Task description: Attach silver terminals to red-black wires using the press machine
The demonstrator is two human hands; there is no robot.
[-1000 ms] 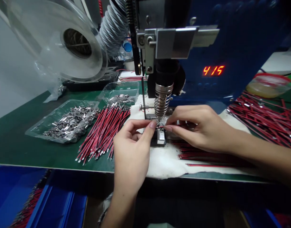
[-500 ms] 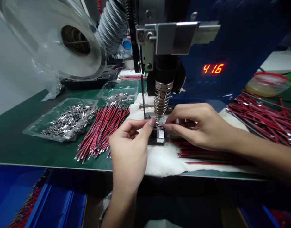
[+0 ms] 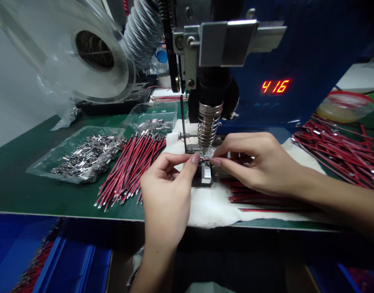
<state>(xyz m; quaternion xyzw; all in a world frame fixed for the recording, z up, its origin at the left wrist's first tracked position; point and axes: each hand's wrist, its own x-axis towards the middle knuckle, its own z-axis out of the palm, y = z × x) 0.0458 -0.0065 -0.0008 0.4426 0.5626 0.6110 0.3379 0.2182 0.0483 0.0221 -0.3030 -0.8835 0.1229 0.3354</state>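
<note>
Clock hours are taken from the wire [image 3: 207, 159], a short red length showing between the two sets of fingertips, beneath the coiled spring [image 3: 210, 126] of the press and above its small metal block [image 3: 207, 174]. At 8 o'clock I place the left hand [image 3: 168, 191], its thumb and forefinger closed tip to tip beside the tooling; I cannot tell what, if anything, lies between them. At 3 o'clock I place the right hand [image 3: 260, 162], palm down, its thumb and forefinger pinched together on the wire with practically no gap. Under that hand, at 4 o'clock, dark red wires [image 3: 242, 195] lie in a row on a white cloth [image 3: 211, 211]. Near 9 o'clock I note a bundle of red and black wires [image 3: 129, 171] and, just beyond, a clear tray [image 3: 40, 171] heaped with small metal pieces [image 3: 89, 156]; a second tray [image 3: 175, 118] stands at 10 o'clock. Further out at 10 o'clock is a transparent reel [image 3: 121, 85]. At 2 o'clock, on the blue housing [image 3: 299, 44], I read 416 in red on the display [image 3: 275, 86]. Well out at 3 o'clock, past the right hand, lies a loose pile of red wires [image 3: 339, 150]
</note>
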